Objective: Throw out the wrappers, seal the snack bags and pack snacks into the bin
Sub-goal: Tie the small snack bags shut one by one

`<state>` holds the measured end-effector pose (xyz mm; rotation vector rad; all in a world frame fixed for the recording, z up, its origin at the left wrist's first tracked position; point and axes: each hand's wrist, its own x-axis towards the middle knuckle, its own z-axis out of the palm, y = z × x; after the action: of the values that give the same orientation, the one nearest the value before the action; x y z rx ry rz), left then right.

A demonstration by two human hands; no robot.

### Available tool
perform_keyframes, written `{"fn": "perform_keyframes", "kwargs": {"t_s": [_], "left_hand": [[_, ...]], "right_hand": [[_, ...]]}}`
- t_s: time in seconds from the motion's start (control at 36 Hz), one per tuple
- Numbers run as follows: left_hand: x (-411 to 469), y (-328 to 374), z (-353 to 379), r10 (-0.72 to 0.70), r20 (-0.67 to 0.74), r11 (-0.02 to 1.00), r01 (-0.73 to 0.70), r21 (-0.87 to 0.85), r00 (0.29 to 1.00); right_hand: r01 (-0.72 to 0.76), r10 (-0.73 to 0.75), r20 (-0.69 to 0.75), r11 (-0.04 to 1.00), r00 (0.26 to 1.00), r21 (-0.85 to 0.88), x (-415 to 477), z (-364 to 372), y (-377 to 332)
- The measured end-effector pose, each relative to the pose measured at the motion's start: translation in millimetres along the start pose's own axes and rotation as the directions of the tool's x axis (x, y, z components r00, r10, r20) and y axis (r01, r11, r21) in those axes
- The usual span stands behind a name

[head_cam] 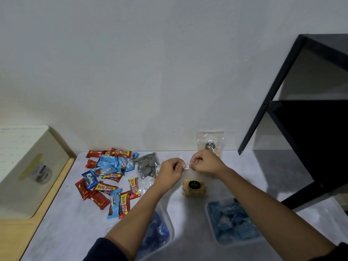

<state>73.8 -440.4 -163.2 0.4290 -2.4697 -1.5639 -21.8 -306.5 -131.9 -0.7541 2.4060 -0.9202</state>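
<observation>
Fingers of left hand (170, 169) and right hand (204, 162) pinch clear crinkly snack bag (188, 191) top

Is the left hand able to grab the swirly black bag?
Probably yes, once free: the swirly black bag lies right beside the left hand, nothing between, but that hand is pinching the cookie bag.

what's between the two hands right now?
In the head view, only the clear top edge of the snack bag; the left hand and right hand both pinch it.

Red wrappers (98, 199) — blue bins (233, 223).
</observation>
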Motion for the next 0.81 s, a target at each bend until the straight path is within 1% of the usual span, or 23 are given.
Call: {"fn": "perform_keyframes", "kwargs": {"t_s": [0.11, 0.25, 0.39, 0.56, 0.81], "left_hand": [[-1, 2, 0, 0.002, 0.004, 1.000, -0.002, -0.003, 1.000], [0, -2, -1, -0.016, -0.008, 1.000, 0.016, -0.023, 1.000], [2, 0, 0, -0.055, 0.034, 0.996, 0.057, -0.076, 0.998], [3, -3, 0, -0.063, 0.055, 0.992, 0.068, -0.107, 0.996], [0, -2, -3, -0.068, 0.084, 0.994, 0.075, -0.074, 0.994]], "right_hand": [[0.001, -0.001, -0.004, 0.999, 1.000, -0.047, 0, -1, -4], [-0.005, 0.005, 0.045, 1.000, 0.999, 0.009, 1, -4, -3], [-0.018, 0.018, 0.056, 1.000, 0.998, 0.004, -1, -8, -6], [-0.051, 0.051, 0.017, 0.998, 0.999, -0.023, -4, -6, -8], [-0.085, 0.082, -0.041, 0.992, 0.996, -0.092, -8, 0, -15]]}}
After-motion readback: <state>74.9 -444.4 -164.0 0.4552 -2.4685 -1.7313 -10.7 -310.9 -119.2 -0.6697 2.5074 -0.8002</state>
